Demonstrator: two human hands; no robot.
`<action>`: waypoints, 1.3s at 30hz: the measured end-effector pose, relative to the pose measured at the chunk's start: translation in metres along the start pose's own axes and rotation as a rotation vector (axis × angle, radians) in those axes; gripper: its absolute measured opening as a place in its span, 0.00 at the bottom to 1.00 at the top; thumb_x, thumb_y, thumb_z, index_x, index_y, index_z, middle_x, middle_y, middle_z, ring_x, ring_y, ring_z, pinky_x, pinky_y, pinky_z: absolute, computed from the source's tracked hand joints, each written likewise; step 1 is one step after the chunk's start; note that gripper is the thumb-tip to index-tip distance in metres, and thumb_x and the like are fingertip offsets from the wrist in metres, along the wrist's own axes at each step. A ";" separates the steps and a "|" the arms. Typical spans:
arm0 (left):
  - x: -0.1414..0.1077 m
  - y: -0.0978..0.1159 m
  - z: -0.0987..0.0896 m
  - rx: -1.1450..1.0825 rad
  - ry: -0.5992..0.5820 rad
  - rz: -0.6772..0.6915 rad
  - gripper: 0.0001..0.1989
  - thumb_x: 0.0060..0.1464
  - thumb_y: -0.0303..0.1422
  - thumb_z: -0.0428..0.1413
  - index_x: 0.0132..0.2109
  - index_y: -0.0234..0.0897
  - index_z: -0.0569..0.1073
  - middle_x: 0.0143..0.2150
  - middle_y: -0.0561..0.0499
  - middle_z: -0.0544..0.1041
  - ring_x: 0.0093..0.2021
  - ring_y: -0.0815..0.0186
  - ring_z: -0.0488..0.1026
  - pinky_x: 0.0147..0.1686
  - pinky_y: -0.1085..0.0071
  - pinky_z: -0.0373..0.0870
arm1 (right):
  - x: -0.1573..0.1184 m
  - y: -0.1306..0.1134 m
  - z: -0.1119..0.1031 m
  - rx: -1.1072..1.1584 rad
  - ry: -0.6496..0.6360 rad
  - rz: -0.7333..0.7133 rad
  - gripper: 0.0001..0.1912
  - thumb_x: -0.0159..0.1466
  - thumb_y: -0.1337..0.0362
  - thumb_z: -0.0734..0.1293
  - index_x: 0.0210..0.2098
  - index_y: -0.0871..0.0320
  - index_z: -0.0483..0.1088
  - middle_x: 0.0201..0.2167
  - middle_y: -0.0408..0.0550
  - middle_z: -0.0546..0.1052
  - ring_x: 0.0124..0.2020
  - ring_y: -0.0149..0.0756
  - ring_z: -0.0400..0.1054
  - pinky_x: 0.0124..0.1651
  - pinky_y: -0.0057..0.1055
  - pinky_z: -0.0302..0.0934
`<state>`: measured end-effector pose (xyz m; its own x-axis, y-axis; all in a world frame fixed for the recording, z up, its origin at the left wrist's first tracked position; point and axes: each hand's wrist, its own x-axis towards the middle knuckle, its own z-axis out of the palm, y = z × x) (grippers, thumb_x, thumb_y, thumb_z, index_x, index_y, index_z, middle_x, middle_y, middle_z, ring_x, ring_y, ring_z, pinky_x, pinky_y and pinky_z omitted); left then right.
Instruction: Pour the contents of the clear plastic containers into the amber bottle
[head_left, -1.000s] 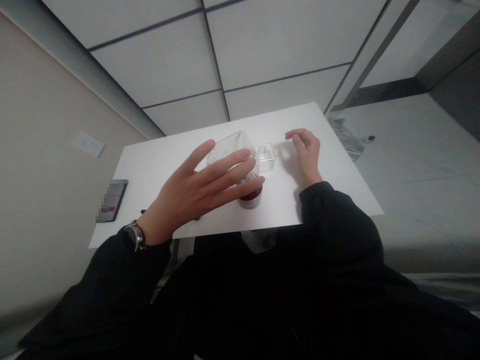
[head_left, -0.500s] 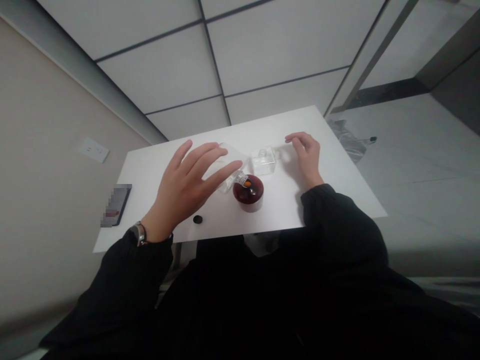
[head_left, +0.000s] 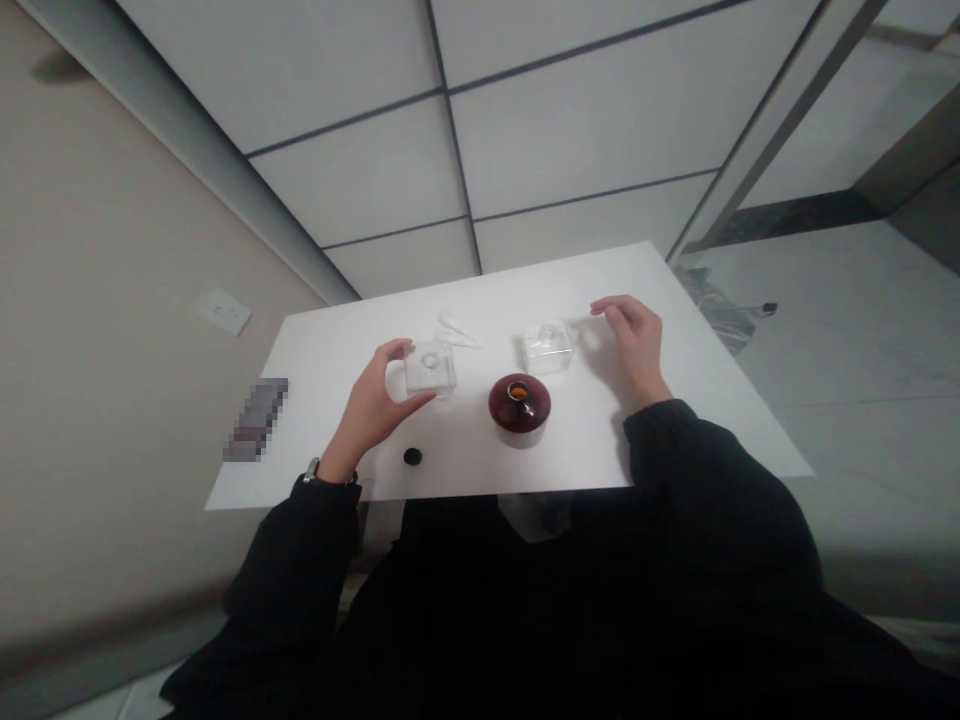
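Note:
My left hand is around a clear square glass bottle, thumb on its near side and fingers at its far left corner; the bottle is upright at the table's left-middle. A dark red round bottle with an open mouth, orange inside, stands right of it. Behind that is a second clear square container. My right hand rests at the right side of the table with loosely curled fingers and nothing visible in it. A small black cap lies near the front edge.
The white table also bears a thin clear item behind the glass bottles and a blurred-out phone-like object at the far left. A small clear piece lies beside the right container. Plastic wrapping is on the floor to the right.
The clear glass bottle that was tilted over the red bottle's mouth is now upright to its left. My left hand has lowered with it. The view has shifted slightly; my right hand looks the same.

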<state>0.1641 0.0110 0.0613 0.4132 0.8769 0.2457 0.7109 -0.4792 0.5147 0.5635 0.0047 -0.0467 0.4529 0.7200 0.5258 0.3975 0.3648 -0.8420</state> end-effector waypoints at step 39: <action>-0.081 -0.013 0.041 0.044 -0.065 -0.130 0.14 0.61 0.40 0.62 0.52 0.43 0.78 0.47 0.47 0.83 0.45 0.54 0.77 0.52 0.54 0.78 | -0.005 -0.001 -0.003 -0.014 -0.072 0.006 0.19 0.71 0.44 0.66 0.40 0.50 0.80 0.43 0.48 0.84 0.51 0.48 0.76 0.62 0.52 0.66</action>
<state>0.1453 -0.0552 0.0012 0.3508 0.9280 0.1251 0.7843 -0.3642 0.5022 0.5634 -0.0015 -0.0482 0.3968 0.7628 0.5105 0.4066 0.3525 -0.8429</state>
